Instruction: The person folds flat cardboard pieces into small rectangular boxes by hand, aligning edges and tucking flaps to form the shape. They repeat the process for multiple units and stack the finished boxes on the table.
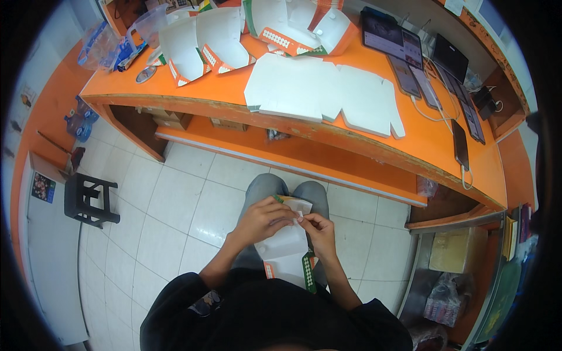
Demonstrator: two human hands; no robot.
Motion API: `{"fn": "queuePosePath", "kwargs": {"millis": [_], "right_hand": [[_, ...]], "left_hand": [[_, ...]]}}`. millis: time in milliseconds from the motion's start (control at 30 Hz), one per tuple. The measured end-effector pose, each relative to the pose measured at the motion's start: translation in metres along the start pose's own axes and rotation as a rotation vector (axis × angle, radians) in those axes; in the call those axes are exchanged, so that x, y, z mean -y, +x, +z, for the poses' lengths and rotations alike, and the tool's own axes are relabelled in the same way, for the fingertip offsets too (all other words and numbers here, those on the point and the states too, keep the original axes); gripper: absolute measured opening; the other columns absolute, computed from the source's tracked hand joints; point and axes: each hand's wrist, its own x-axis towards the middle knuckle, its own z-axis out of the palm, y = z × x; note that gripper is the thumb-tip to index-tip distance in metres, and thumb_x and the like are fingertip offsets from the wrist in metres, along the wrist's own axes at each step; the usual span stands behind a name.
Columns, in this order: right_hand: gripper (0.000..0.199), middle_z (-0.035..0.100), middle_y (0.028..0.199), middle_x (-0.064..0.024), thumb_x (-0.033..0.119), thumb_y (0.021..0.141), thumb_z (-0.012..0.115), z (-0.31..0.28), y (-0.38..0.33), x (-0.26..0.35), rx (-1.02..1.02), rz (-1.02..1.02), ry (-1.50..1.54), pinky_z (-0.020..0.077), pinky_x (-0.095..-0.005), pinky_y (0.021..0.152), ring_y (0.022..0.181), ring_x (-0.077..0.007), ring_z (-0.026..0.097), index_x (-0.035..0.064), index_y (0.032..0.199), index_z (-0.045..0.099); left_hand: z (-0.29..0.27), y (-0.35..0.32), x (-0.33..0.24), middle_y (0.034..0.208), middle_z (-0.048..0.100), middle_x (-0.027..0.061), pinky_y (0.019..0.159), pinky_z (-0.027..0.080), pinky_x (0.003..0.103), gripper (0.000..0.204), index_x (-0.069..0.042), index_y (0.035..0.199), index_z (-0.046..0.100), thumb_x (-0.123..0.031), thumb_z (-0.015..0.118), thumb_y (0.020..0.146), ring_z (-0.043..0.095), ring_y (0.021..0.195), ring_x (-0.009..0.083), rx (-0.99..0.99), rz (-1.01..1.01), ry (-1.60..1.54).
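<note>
Open air between hands and counter

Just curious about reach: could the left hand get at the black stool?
Probably not: the left hand is occupied at the carton, and the black stool stands well off left.

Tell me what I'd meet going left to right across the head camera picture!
Black stool → round silvery disc → the person's left grip → right grip → yellowish box on the lower right shelf.
</note>
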Motion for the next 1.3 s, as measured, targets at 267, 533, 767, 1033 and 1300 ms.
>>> {"fn": "queuePosePath", "kwargs": {"millis": [267,533,767,1033,1300], "right_hand": [[0.006,0.065,0.078,-0.0008,0.006,0.086,0.068,0.005,-0.001,0.009,0.003,-0.020,-0.044,0.0416,-0.0186,0.062,0.068,-0.0042,0.054,0.0005,0.088,0.068],[0.007,0.066,0.078,-0.0016,0.006,0.087,0.066,0.007,0.002,0.011,-0.007,0.029,0.003,0.0434,-0.0185,0.063,0.070,-0.0050,0.057,0.0000,0.087,0.068],[0.008,0.067,0.081,-0.0042,0.007,0.087,0.066,0.002,0.009,0.007,0.071,-0.024,-0.090,0.0452,-0.0191,0.066,0.073,-0.0069,0.059,-0.0011,0.090,0.068],[0.009,0.067,0.082,-0.0042,0.007,0.088,0.066,-0.003,0.011,0.013,0.178,-0.045,-0.214,0.0460,-0.0208,0.068,0.073,-0.0070,0.058,-0.0017,0.091,0.067],[0.017,0.067,0.084,-0.0037,0.009,0.087,0.067,0.001,0.008,0.025,0.220,-0.074,-0.263,0.0475,-0.0222,0.071,0.075,-0.0100,0.058,-0.0020,0.100,0.068]], "left_hand": [[0.003,0.002,-0.001,0.089,0.068,0.0013,0.071,0.050,0.031,0.018,-0.011,0.089,0.072,-0.013,0.077,0.071,0.059,0.079,0.0211,-0.091,-0.035,0.004],[0.003,0.001,-0.001,0.088,0.067,-0.0003,0.071,0.048,0.032,0.017,-0.012,0.087,0.070,-0.018,0.076,0.072,0.058,0.080,0.0202,-0.027,0.001,0.090],[0.008,-0.004,0.000,0.085,0.065,0.0013,0.069,0.047,0.033,0.014,-0.011,0.084,0.069,-0.017,0.075,0.073,0.058,0.077,0.0208,-0.051,-0.012,0.087],[0.006,-0.003,0.003,0.083,0.065,0.0017,0.067,0.050,0.031,0.013,-0.010,0.085,0.070,-0.012,0.074,0.073,0.060,0.075,0.0213,-0.064,0.013,0.017],[0.002,-0.003,0.001,0.084,0.064,0.0039,0.069,0.051,0.033,0.014,-0.008,0.087,0.069,-0.011,0.074,0.074,0.061,0.078,0.0232,-0.070,-0.042,0.012]]}}
